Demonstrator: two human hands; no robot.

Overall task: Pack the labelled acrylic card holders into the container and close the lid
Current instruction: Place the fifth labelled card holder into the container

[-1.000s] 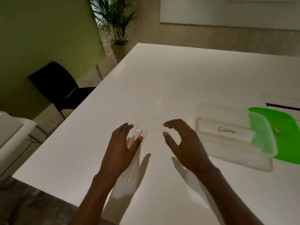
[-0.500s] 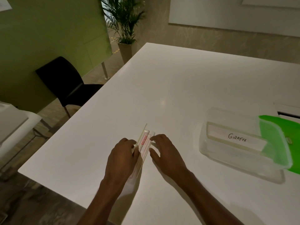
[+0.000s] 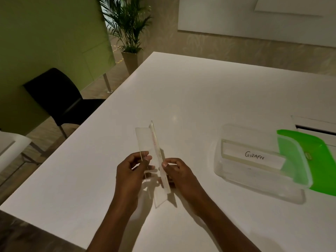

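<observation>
Holder (image 3: 145, 140), clear acrylic: pinched from both sides by left hand (image 3: 130, 171) and right hand (image 3: 180, 173), curled fingers and thumbs gripping its near half.

An office or meeting room is suggested: a broad white surface (image 3: 200, 99) is flanked by a black chair (image 3: 60, 99), a potted palm (image 3: 127, 28) is seen beside a green partition (image 3: 45, 33), and a large white board (image 3: 254, 19) is mounted on the patterned wall.
</observation>
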